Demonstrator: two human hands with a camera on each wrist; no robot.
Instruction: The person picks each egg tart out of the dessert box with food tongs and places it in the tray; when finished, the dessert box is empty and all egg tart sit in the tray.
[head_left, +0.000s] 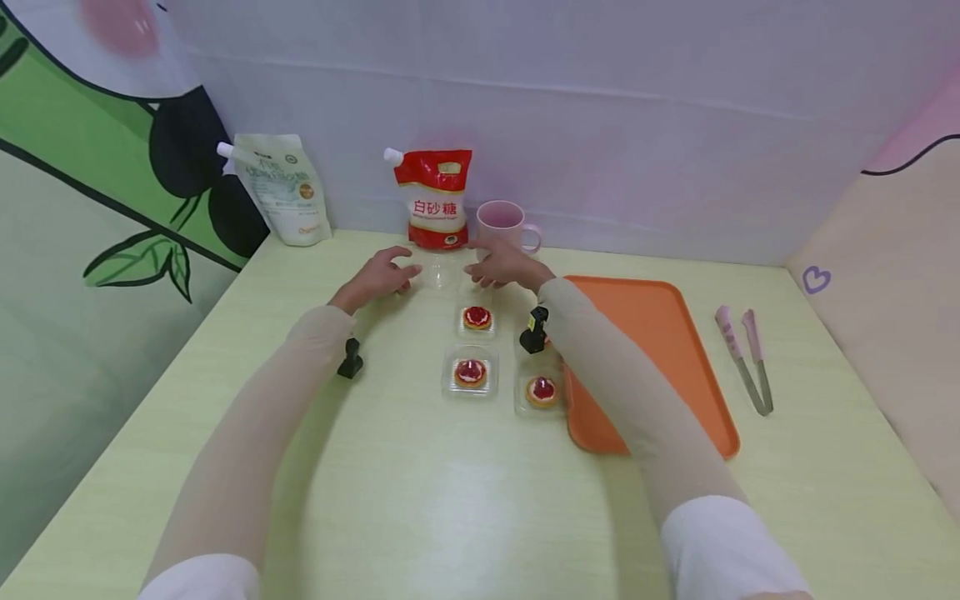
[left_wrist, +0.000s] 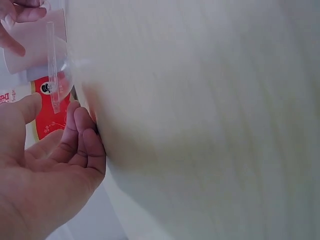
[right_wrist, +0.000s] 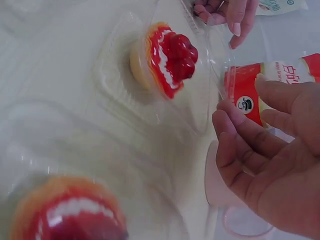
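Between my two hands, at the back of the table, stands a clear plastic box or lid [head_left: 438, 272]. My left hand [head_left: 378, 277] is at its left with loosely bent fingers, and the left wrist view shows nothing held in them. On the other side my right hand [head_left: 504, 263] hovers in front of the pink mug [head_left: 500, 220], fingers spread and relaxed. Red-topped tarts sit in clear plastic boxes: one tart [head_left: 477, 317] just in front of the hands, another tart [head_left: 470, 372] nearer me, and a third tart [head_left: 542, 390] beside the tray. My right forearm partly hides another box.
An orange tray [head_left: 660, 333] lies under my right forearm. Pink-handled tongs [head_left: 750, 367] rest further right. Along the back wall stand a red and white sugar bag [head_left: 437, 200] and a pale spouted pouch [head_left: 287, 196].
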